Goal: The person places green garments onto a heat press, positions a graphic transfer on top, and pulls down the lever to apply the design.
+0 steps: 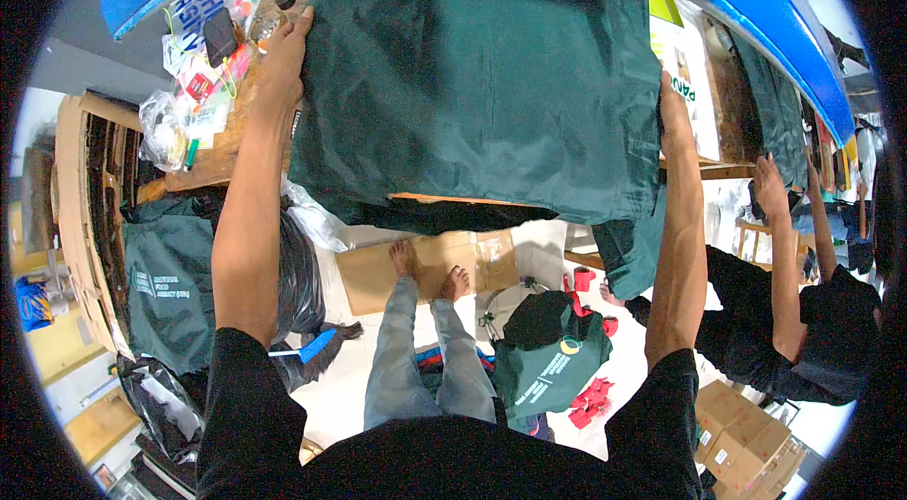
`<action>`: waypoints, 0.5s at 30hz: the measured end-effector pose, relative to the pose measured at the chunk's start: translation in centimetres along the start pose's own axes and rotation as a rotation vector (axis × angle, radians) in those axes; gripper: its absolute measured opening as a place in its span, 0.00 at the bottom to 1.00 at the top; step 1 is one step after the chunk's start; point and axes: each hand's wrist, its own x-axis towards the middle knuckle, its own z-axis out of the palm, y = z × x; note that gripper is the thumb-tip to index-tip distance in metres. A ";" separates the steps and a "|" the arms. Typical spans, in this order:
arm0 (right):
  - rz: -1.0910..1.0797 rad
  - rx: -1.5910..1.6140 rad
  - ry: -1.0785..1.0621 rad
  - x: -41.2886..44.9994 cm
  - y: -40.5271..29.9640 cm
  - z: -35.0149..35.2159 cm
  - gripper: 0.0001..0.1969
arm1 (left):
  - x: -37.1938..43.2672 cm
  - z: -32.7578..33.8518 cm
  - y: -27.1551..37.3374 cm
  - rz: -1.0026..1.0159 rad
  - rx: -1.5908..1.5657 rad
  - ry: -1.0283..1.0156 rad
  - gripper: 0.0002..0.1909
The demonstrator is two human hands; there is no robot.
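Observation:
A large piece of dark green fabric (489, 96), perhaps a bag or garment, spreads before me at the workbench. My left hand (287, 50) grips its left edge, the thumb pointing up along the cloth. At the opposite edge my right hand (673, 114) holds the fabric, its fingers partly hidden behind it. Along the lower opening, a thin orange-brown edge (468, 199) shows between the green layer and a black layer below. What lies inside the cloth is hidden.
A blue curved-looking bar (737, 0) crosses above the bench. Small items and a plastic bag (163, 131) crowd the wooden tabletop (212, 163) at left. Printed green bags (556, 358) and a brush (322, 347) are low down. Another person (786, 330) works at right, near cardboard boxes (744, 433).

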 end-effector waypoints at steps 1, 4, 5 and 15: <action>-0.088 -0.089 0.049 0.0 -1.1 0.7 0.38 | 0.2 -0.6 -0.4 -0.017 0.009 -0.008 0.18; -0.260 -0.130 0.105 1.4 -4.4 1.4 0.48 | 0.2 -0.8 -0.6 -0.006 0.124 0.020 0.20; -0.151 -0.175 0.091 2.0 -6.2 1.3 0.48 | -0.1 -0.8 -0.4 0.007 0.177 0.043 0.20; 0.090 0.234 0.033 10.8 -5.2 3.5 0.20 | -2.0 1.6 0.1 0.039 0.254 0.061 0.20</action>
